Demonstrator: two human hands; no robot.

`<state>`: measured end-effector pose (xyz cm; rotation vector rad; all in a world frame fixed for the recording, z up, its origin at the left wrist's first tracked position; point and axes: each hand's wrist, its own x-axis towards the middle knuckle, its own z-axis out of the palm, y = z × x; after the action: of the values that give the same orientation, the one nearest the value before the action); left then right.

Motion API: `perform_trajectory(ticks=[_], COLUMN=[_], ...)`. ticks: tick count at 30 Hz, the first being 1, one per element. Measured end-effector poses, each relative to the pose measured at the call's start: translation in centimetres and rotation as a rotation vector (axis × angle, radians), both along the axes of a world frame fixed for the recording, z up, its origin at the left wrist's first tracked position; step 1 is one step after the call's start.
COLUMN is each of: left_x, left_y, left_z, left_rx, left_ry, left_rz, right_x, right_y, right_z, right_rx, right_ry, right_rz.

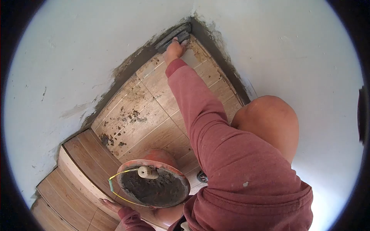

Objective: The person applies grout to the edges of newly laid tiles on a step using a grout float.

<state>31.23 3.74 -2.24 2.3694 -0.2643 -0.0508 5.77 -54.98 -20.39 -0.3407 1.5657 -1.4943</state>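
In the head view, the step in hand seems to be smoothing the dark mortar band (129, 73) along the wall base. At top centre, the right hand's (174, 50) grip is wrapped around the trowel (165, 42), which sits in the corner. The move appears to call for a flat blade and even pressure there. At lower left, the left hand (111, 205) rests with fingers extended on the step edge (83, 179). The orange bucket (162, 155), lower centre, holds dark wet mortar (154, 189); a pale cylinder (148, 172) lies at its rim.
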Motion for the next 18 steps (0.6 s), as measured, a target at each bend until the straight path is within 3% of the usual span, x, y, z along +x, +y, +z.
perform_trajectory(ticks=[2, 4, 7, 10, 18], left_x=[0.1, -0.2, -0.5, -0.4, 0.4], left_y=[0.3, 0.0, -0.7, -0.4, 0.2], left_z=[0.0, 0.4, 0.3, 0.6, -0.5], left_rx=[0.025, 0.051, 0.071, 0.109, 0.050], left_ry=[0.024, -0.006, -0.033, -0.037, -0.026], left_rz=[0.039, 0.025, 0.000, -0.007, -0.022], right_x=[0.0, 1.0, 2.2, 0.3, -0.1], right_y=[0.2, 1.8, 4.7, 3.5, 3.2], right_z=[-0.8, -1.4, -1.0, -0.6, -0.7], right_rx=[0.097, 0.003, 0.026, -0.003, -0.049], right_ry=[-0.088, -0.134, -0.004, -0.140, 0.047], right_rz=[0.001, 0.022, 0.168, 0.051, 0.165])
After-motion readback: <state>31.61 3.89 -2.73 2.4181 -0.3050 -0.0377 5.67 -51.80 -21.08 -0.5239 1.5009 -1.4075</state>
